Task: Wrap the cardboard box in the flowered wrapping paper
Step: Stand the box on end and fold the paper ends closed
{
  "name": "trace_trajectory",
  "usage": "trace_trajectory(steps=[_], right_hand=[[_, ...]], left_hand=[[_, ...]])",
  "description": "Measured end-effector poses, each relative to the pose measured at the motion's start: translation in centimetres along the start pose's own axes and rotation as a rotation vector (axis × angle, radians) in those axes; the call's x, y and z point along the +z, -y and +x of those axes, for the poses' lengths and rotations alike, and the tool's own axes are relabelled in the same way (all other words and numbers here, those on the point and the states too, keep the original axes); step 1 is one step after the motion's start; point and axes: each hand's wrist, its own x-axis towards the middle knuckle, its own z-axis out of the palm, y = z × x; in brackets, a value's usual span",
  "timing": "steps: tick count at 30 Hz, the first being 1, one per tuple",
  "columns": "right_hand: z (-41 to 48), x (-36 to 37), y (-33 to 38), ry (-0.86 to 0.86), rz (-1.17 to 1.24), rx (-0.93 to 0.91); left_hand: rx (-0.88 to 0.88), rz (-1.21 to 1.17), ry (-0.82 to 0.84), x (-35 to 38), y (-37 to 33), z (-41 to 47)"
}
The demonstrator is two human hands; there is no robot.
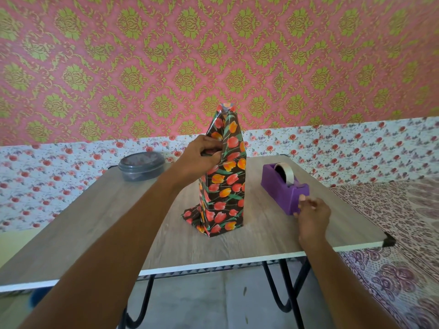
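The box stands upright in the middle of the table, fully covered by dark wrapping paper (225, 184) printed with red and orange tulips; no cardboard shows. The paper rises to a loose peak above the box and a flap trails on the table at its lower left. My left hand (202, 154) pinches a fold of the paper at the upper left side. My right hand (312, 211) rests against the near end of the purple tape dispenser (282, 185), thumb up on its front, fingers curled at its lower corner. A roll of pale tape (285, 173) sits in the dispenser.
A round grey lidded container (141, 166) stands at the table's far left. The wooden table (95, 222) has a white front edge and black hairpin legs. A patterned bedspread (403, 233) lies to the right; flowered fabric and a wallpapered wall are behind.
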Motion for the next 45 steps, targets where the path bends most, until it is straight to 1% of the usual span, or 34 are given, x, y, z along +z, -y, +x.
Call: trace_trajectory(steps=[3,6,8,10,12,15,17,19,22,24,26,29,31,33,35,37,42,45], right_hand=[[-1.8,0.9,3.5,0.126,0.000,-0.211],[-3.7,2.9,9.6,0.304,0.034,-0.501],[-4.9,4.4,13.8,0.406,0.034,-0.669],[-5.8,6.1,17.2,0.494,-0.003,-0.793],[-6.4,7.7,19.5,0.534,-0.061,-0.873],[-7.0,9.4,21.4,0.485,-0.144,-0.954],[-7.3,10.0,22.1,0.496,-0.129,-0.968],[-7.5,10.2,22.6,0.560,-0.109,-0.963],[-7.3,11.2,23.7,0.676,-0.200,-0.937],[-7.0,12.0,24.7,0.780,-0.368,-0.869],[-6.6,12.9,25.5,0.856,-0.587,-0.849],[-6.2,13.9,26.2,0.919,-0.920,-0.906],[-6.1,14.4,26.6,0.939,-1.115,-0.886],[-5.9,14.5,27.0,0.945,-1.221,-0.839],[-5.8,14.5,27.5,0.958,-1.246,-0.800],[-5.7,14.3,27.6,0.985,-1.222,-0.776],[-5.4,13.3,27.8,1.046,-1.166,-0.734],[-5.2,13.1,27.3,1.040,-1.173,-0.774]], left_hand=[[0.018,0.042,0.017,0.2,-0.1,0.0],[0.012,0.100,0.054,0.2,-0.2,0.0],[0.025,0.202,0.090,-0.1,-0.3,0.1],[0.038,0.304,0.136,-0.5,-0.3,0.2],[0.054,0.394,0.171,-0.9,-0.4,0.2],[0.044,0.469,0.215,-1.0,-0.8,0.3],[0.048,0.512,0.237,-1.1,-1.4,0.3],[0.073,0.552,0.256,-1.1,-1.9,0.3],[0.119,0.572,0.239,-0.8,-2.1,0.1],[0.111,0.521,0.188,-0.7,-1.8,0.0],[0.128,0.502,0.147,-0.5,-1.4,-0.1],[0.177,0.525,0.117,-0.3,-0.9,0.0],[0.203,0.509,0.088,-0.2,-0.5,0.1],[0.226,0.485,0.063,0.0,-0.3,0.1],[0.229,0.463,0.046,0.1,-0.3,0.1],[0.199,0.438,0.025,0.1,-0.5,0.1],[0.030,0.401,0.026,0.1,-1.6,0.3],[-0.028,0.325,0.026,0.2,-2.2,0.3]])
